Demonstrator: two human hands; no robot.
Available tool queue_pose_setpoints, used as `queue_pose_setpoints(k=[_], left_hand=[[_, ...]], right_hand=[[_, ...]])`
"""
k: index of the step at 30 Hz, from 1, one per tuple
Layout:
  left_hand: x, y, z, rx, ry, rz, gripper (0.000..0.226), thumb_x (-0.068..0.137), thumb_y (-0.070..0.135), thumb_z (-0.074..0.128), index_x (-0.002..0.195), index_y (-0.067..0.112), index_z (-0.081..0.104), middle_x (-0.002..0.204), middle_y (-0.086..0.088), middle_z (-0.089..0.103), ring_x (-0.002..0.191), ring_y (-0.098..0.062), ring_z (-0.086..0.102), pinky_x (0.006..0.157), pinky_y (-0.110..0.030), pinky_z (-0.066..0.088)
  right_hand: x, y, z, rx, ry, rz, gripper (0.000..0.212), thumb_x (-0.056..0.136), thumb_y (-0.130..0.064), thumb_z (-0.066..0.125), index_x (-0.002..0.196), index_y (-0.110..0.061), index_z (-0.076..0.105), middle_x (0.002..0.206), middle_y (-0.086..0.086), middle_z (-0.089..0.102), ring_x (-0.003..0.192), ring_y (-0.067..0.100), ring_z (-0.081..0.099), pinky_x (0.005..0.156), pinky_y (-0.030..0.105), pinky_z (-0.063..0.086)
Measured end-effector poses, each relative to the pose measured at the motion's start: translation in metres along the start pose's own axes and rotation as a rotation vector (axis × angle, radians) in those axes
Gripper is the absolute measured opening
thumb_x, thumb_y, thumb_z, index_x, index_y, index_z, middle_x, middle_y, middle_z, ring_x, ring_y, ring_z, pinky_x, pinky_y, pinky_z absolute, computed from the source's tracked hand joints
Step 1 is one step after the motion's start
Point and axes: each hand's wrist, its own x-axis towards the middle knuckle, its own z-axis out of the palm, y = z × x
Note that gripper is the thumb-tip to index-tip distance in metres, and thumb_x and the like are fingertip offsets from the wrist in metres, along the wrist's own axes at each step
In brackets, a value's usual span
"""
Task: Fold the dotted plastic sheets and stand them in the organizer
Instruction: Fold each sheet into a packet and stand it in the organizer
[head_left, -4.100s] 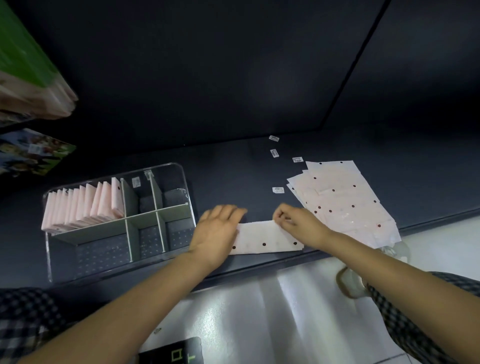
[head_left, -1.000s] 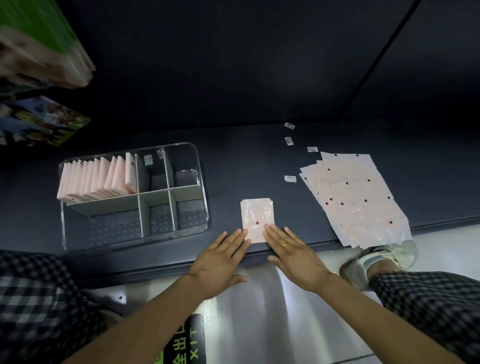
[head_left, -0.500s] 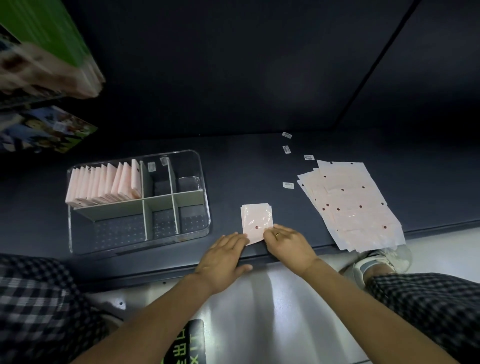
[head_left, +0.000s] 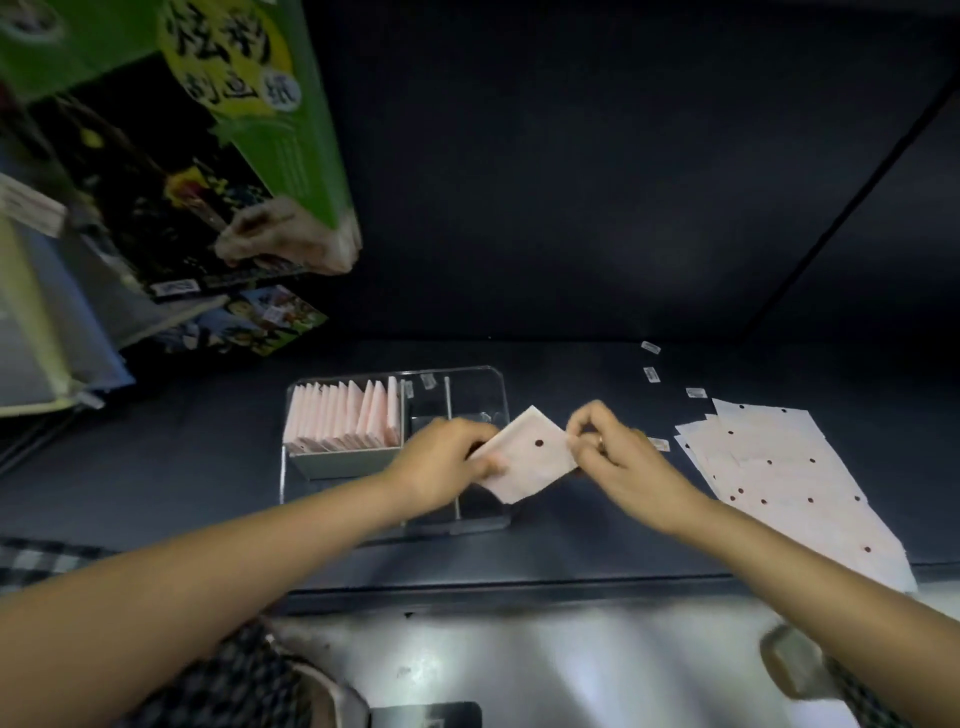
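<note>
Both hands pinch a folded sheet (head_left: 530, 457) above the organizer (head_left: 488, 384): left grip (head_left: 441, 462) at its left corner, right grip (head_left: 608, 452) at its right. Flat sheets (head_left: 779, 467) lie on the dark worktop (head_left: 571, 540); a green box (head_left: 270, 104) hangs upper left.

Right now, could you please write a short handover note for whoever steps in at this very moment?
Left hand: grips the left corner of the folded sheet.
Right hand: pinches its right corner. The sheet is lifted off the shelf, in front of the organizer's right end.
Done: one row of folded sheets already stands in the back left compartment.
Left: stand the held sheet in the organizer, most likely beside that row, then fold the flat stack of sheets lying on the shelf to the right.
Small labels lie loose behind the stack.
</note>
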Motion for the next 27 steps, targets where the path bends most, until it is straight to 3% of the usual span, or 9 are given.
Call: queue_pose_setpoints(k=[3, 6, 8, 10, 12, 15, 20, 23, 27], left_hand=[[-0.008, -0.021, -0.03, 0.052, -0.026, -0.02, 0.006, 0.087, 0.023, 0.063, 0.083, 0.021, 0.066, 0.076, 0.007, 0.067, 0.074, -0.01, 0.062, 0.068, -0.034, 0.048], [-0.007, -0.038, -0.041, 0.093, -0.011, -0.043, 0.018, 0.089, 0.027, 0.061, 0.075, 0.037, 0.056, 0.072, 0.017, 0.061, 0.078, -0.01, 0.06, 0.066, -0.03, 0.046], [-0.006, -0.052, -0.041, 0.174, 0.032, -0.088, 0.006, 0.091, 0.032, 0.056, 0.096, 0.036, 0.058, 0.09, 0.012, 0.064, 0.092, -0.016, 0.058, 0.073, -0.032, 0.046], [-0.005, -0.069, -0.038, 0.291, 0.05, -0.163, 0.032, 0.095, 0.037, 0.05, 0.126, 0.031, 0.048, 0.115, 0.001, 0.059, 0.109, -0.021, 0.05, 0.087, -0.037, 0.044], [-0.005, -0.084, -0.035, 0.406, 0.037, -0.212, 0.041, 0.097, 0.041, 0.042, 0.136, 0.032, 0.038, 0.126, -0.003, 0.05, 0.117, -0.024, 0.042, 0.094, -0.038, 0.04], [-0.005, -0.096, -0.035, 0.474, 0.056, -0.241, 0.039, 0.098, 0.043, 0.037, 0.134, 0.032, 0.04, 0.129, -0.002, 0.044, 0.119, -0.023, 0.037, 0.097, -0.037, 0.036], [-0.007, -0.107, -0.04, 0.537, 0.13, -0.258, 0.034, 0.099, 0.038, 0.033, 0.128, 0.028, 0.048, 0.128, -0.001, 0.042, 0.117, -0.022, 0.036, 0.095, -0.035, 0.033], [-0.008, -0.111, -0.042, 0.532, 0.162, -0.258, 0.031, 0.098, 0.034, 0.033, 0.12, 0.026, 0.055, 0.123, -0.001, 0.04, 0.114, -0.02, 0.035, 0.094, -0.034, 0.034], [-0.008, -0.116, -0.045, 0.561, 0.141, -0.246, 0.032, 0.098, 0.035, 0.035, 0.119, 0.023, 0.056, 0.123, 0.0, 0.042, 0.113, -0.021, 0.037, 0.093, -0.033, 0.032]], right_hand=[[0.028, -0.026, 0.022, 0.109, -0.072, 0.082, 0.016, 0.085, -0.028, 0.065, 0.093, -0.028, 0.052, 0.066, -0.007, 0.067, 0.058, 0.004, 0.054, 0.057, 0.019, 0.039], [0.053, -0.042, 0.05, 0.054, -0.075, 0.113, 0.009, 0.083, -0.023, 0.067, 0.091, -0.02, 0.066, 0.078, -0.007, 0.07, 0.075, 0.01, 0.064, 0.067, 0.025, 0.049], [0.069, -0.045, 0.061, -0.026, -0.048, 0.146, 0.009, 0.085, -0.021, 0.062, 0.091, -0.02, 0.068, 0.08, -0.01, 0.067, 0.078, 0.01, 0.061, 0.064, 0.023, 0.046], [0.085, -0.046, 0.066, -0.112, -0.002, 0.206, 0.013, 0.086, -0.019, 0.06, 0.095, -0.016, 0.068, 0.088, -0.004, 0.068, 0.081, 0.012, 0.06, 0.062, 0.023, 0.043], [0.098, -0.045, 0.067, -0.124, 0.066, 0.276, 0.012, 0.086, -0.017, 0.059, 0.094, -0.012, 0.067, 0.094, 0.002, 0.069, 0.084, 0.016, 0.06, 0.067, 0.026, 0.045], [0.113, -0.045, 0.07, 0.057, 0.141, 0.379, 0.013, 0.087, -0.013, 0.058, 0.097, -0.007, 0.065, 0.099, 0.007, 0.068, 0.091, 0.023, 0.063, 0.077, 0.038, 0.055], [0.132, -0.053, 0.088, 0.38, 0.195, 0.457, 0.01, 0.09, -0.006, 0.056, 0.099, -0.007, 0.06, 0.107, 0.015, 0.066, 0.093, 0.026, 0.065, 0.067, 0.034, 0.059], [0.144, -0.058, 0.101, 0.33, 0.221, 0.453, 0.014, 0.089, -0.006, 0.056, 0.102, -0.004, 0.06, 0.106, 0.014, 0.066, 0.091, 0.025, 0.065, 0.064, 0.033, 0.059], [0.154, -0.06, 0.113, 0.006, 0.208, 0.411, 0.02, 0.087, -0.014, 0.055, 0.104, -0.004, 0.06, 0.105, 0.011, 0.066, 0.096, 0.027, 0.061, 0.079, 0.035, 0.052]])
